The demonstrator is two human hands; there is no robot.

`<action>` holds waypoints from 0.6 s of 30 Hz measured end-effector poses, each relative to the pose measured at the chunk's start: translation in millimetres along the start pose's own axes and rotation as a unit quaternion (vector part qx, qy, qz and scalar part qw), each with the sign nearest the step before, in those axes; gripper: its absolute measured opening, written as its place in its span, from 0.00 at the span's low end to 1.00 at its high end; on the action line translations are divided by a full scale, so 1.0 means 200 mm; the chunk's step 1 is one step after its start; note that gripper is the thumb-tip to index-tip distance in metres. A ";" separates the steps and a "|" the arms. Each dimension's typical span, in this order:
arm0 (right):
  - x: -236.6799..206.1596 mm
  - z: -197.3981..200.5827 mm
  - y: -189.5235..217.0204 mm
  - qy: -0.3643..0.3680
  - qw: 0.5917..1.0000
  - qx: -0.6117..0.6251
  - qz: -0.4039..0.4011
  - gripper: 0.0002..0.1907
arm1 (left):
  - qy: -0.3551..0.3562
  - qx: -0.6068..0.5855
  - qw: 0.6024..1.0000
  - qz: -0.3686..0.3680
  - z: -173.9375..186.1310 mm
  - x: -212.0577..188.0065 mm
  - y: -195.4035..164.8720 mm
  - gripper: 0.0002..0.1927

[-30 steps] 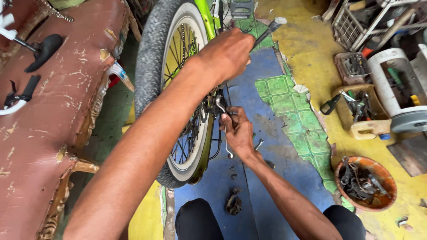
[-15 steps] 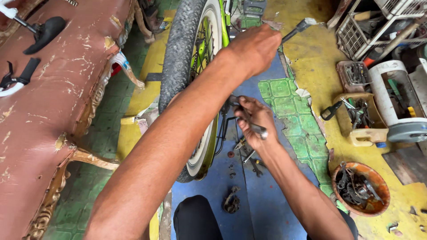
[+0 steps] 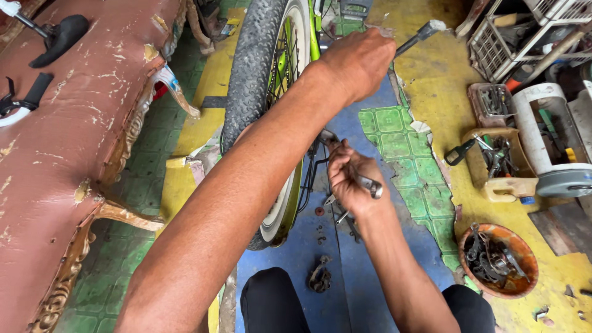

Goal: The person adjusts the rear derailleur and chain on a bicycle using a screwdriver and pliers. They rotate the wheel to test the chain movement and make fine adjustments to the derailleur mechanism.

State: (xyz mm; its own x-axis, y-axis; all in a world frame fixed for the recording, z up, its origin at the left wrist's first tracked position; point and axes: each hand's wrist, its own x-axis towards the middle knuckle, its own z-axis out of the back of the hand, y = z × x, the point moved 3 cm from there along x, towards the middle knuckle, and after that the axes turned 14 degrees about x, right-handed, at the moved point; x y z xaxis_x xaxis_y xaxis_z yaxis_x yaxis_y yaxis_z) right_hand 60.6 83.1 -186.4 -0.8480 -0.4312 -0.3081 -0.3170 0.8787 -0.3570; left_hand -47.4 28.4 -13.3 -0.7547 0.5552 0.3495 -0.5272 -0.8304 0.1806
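The bicycle wheel (image 3: 262, 117) stands upright on the floor, tyre on and spokes in place, and everything else is placed from it. The left hand (image 3: 357, 61) reaches over the top of the wheel and is closed on something on its far side; what it grips is hidden behind the knuckles. A dark crank arm with a pale end (image 3: 419, 34) sticks out just beyond that hand. The right hand (image 3: 351, 182) sits low beside the wheel, near the hub, its grip pressed together around a metal wrench (image 3: 370, 185), whose end pokes out between the fingers. The head of the tool is covered, so I cannot tell whether it is seated on a nut.

Judging by this, the work at the hub is under way and not finished: small loose parts (image 3: 320, 231) lie on the blue mat (image 3: 370, 290) below the wheel, not yet fitted. To the wheel's right, an orange bowl of metal parts (image 3: 499, 262) rests untouched.
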 end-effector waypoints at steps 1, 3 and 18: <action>0.01 0.00 0.00 -0.012 1.000 0.023 -0.011 0.08 | 0.002 0.001 1.000 0.003 0.00 0.00 0.00 0.08; 0.01 -0.01 0.00 -0.009 0.999 0.032 -0.024 0.08 | 0.007 0.001 1.000 0.009 0.00 0.01 0.00 0.08; -0.09 -0.02 0.09 0.095 0.994 -0.016 -0.051 0.08 | 0.029 0.004 1.000 0.009 -0.03 0.01 0.02 0.08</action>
State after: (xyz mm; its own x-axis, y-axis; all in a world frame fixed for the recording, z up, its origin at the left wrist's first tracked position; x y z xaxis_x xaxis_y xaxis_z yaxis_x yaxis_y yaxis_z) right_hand 68.9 107.2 -183.4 -0.8748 -0.4742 -0.0995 -0.4159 0.8403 -0.3478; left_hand -53.0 27.2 -17.1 -0.7858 0.5411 0.2995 -0.5095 -0.8409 0.1826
